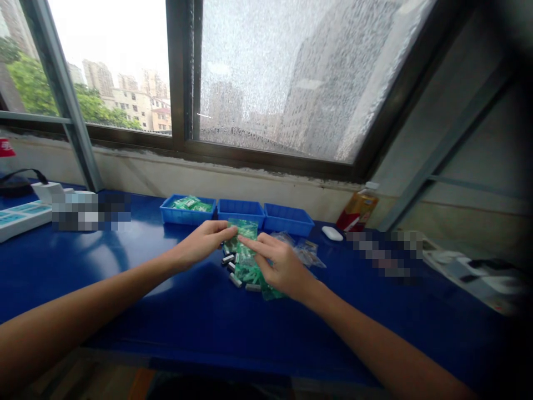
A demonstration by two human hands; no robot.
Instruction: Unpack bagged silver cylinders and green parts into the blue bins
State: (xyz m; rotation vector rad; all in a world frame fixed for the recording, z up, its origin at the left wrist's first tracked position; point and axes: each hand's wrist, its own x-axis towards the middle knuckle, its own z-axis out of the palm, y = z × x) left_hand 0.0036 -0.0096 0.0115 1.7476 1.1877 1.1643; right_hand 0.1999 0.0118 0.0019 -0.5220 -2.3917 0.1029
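My left hand pinches the upper left edge of a translucent green plastic bag between thumb and fingers. From the other side, my right hand is closed at the bag, its index finger stretched across the front toward my left thumb. What its other fingers grip is partly hidden. Beneath the hands lie more green bags in a loose pile. Several small silvery cylinders with dark parts are scattered along the pile's left and front sides.
Behind the hands stand a blue bin holding green bags, a middle blue bin and a right blue bin. Clear bags lie right of my right hand. Farther right are a white rounded object and an amber bottle. A power strip sits left.
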